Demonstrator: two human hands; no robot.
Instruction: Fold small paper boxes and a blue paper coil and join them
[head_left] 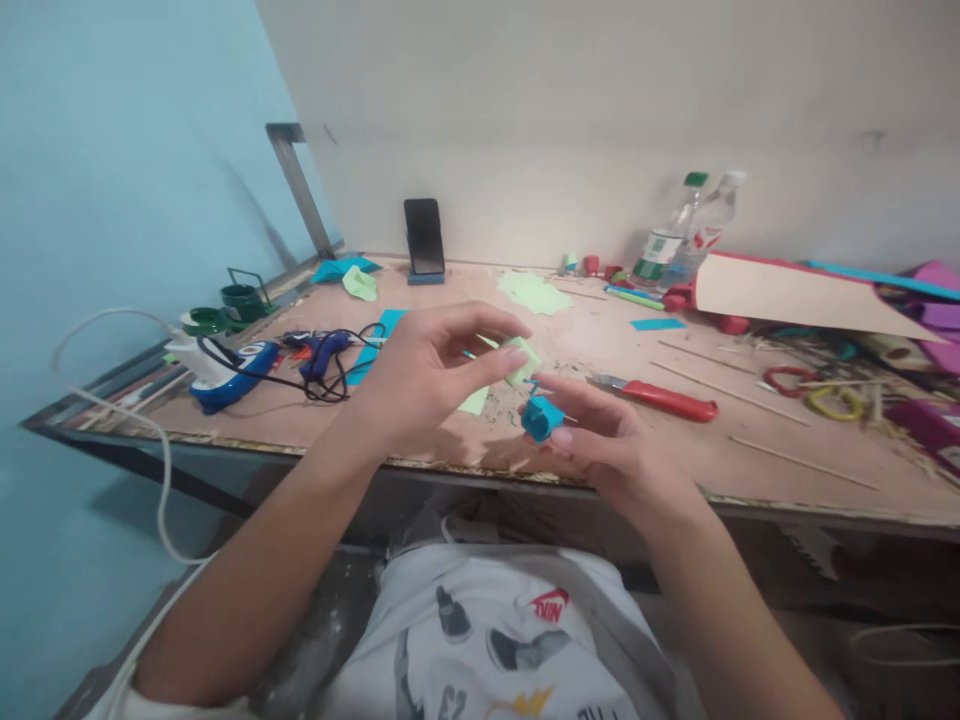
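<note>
Between the thumb and fingers of my left hand (442, 365) is a small pale-green foam-like piece (523, 362). My right hand (607, 430) pinches a small blue piece (541, 417), roughly cube-shaped, just below and to the right of the green one. The two pieces are close together above the front edge of the table; whether they touch I cannot tell. Under my left hand lies a flat pale-green scrap (474, 401). A red-handled utility knife (667, 400) lies on the table to the right of my right hand.
A blue glue gun (326, 355) with a tangled black cord and a blue-and-white power strip (232, 375) lie at the left. A phone (424, 236) stands at the back. Thin sticks (727, 392) and bottles (664, 240) are on the right. Blue sheets and green scraps (532, 291) lie about.
</note>
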